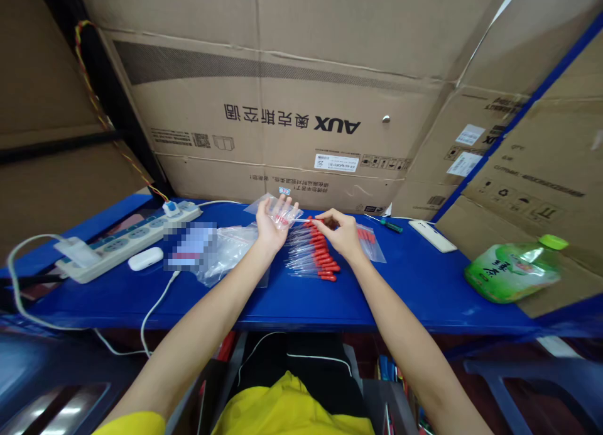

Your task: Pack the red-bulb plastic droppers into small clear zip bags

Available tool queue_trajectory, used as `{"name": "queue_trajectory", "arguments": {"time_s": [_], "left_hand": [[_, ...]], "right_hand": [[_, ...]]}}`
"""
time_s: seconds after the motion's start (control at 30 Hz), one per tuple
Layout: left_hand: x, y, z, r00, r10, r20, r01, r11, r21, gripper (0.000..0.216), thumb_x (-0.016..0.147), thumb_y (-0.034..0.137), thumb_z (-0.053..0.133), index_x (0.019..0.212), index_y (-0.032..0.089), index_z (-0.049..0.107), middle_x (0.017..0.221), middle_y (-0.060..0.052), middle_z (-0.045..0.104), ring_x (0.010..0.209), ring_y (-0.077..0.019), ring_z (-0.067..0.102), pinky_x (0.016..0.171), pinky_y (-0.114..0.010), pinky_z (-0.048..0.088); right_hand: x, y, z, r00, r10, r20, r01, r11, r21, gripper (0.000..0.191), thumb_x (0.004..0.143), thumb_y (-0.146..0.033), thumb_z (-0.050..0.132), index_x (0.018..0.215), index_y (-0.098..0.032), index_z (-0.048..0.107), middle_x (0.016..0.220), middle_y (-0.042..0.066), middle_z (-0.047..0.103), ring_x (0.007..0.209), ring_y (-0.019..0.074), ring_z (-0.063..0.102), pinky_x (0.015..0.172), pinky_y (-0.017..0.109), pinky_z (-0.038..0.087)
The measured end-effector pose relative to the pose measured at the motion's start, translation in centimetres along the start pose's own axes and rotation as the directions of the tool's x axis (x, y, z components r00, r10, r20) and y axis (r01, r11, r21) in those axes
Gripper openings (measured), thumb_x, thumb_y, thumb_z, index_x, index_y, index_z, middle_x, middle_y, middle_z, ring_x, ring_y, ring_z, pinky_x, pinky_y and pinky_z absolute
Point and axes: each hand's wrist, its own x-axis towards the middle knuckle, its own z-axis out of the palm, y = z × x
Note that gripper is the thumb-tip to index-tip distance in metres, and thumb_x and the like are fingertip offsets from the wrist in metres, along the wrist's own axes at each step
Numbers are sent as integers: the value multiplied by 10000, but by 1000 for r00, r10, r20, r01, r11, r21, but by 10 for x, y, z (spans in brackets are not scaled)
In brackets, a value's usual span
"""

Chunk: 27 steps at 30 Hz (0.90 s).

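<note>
My left hand is raised over the blue table, fingers closed on a small clear plastic bag with a little red inside. My right hand pinches a thin clear tube with a red end and holds it at the bag's mouth. Below both hands lies a row of several clear tubes with red caps. Another small bag with red pieces lies just right of my right hand.
A heap of clear bags lies left of the tubes. Farther left are a white power strip, a white earbud case and cables. A green-handled screwdriver, a white remote-like bar and a green bottle lie right. Cardboard boxes wall the back.
</note>
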Motion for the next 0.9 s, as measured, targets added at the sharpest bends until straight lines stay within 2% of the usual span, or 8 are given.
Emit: {"name": "queue_trajectory", "arguments": {"time_s": [0.17, 0.3, 0.43, 0.57, 0.7, 0.8, 0.9], "left_hand": [[-4, -5, 1, 999, -43, 17, 43, 999, 21, 160, 947, 285, 590, 1017, 162, 665, 953, -97, 746, 918, -222, 748, 1080, -483, 567], [-3, -2, 2, 1000, -25, 19, 25, 1000, -10, 150, 950, 282, 581, 1026, 184, 664, 946, -83, 745, 925, -220, 747, 1078, -487, 567], [-3, 0, 2, 999, -23, 34, 23, 1000, -14, 161, 945, 265, 580, 1056, 183, 664, 979, -87, 748, 952, -222, 746, 1083, -496, 560], [-7, -6, 2, 998, -47, 41, 47, 999, 13, 141, 946, 278, 585, 1015, 180, 658, 1007, -98, 749, 994, -240, 744, 1080, -503, 560], [-12, -14, 2, 996, -73, 55, 71, 997, 34, 101, 939, 271, 600, 955, 183, 647, 1023, -103, 755, 1010, -249, 743, 1075, -497, 566], [-15, -18, 2, 992, -94, 82, 90, 995, 48, 93, 944, 263, 593, 935, 186, 644, 1015, -100, 760, 1006, -245, 743, 1078, -488, 565], [-16, -20, 2, 988, -101, 115, 95, 994, 57, 107, 953, 265, 577, 923, 186, 644, 1000, -95, 764, 964, -232, 746, 1072, -484, 570]], "right_hand": [[-3, -2, 7, 995, -71, 64, 72, 997, -17, 239, 909, -432, 748, 968, -205, 793, 790, 21, 751, 628, 145, 607, 620, 287, 480], [-3, -3, 6, 996, -90, -1, 90, 996, -21, 197, 925, -380, 709, 981, -211, 796, 802, 24, 752, 628, 150, 620, 635, 293, 501], [-2, -3, 6, 993, -96, -73, 91, 994, -65, 216, 935, -404, 706, 986, -211, 789, 798, 28, 750, 634, 158, 628, 648, 299, 514], [-3, -2, 10, 997, -76, -7, 75, 990, -122, 241, 926, -440, 731, 1007, -213, 749, 860, 34, 764, 664, 166, 643, 666, 298, 519], [-4, 0, 15, 997, -51, 66, 60, 986, -154, 230, 899, -436, 782, 934, -220, 709, 831, 13, 754, 643, 162, 637, 672, 292, 504], [-5, 0, 16, 994, -67, 83, 81, 980, -181, 190, 910, -407, 781, 913, -221, 739, 841, 15, 774, 649, 165, 647, 682, 291, 498], [-5, 0, 16, 989, -112, 95, 128, 976, -177, 147, 941, -355, 742, 989, -225, 791, 934, 35, 806, 708, 176, 682, 717, 293, 512]]}}
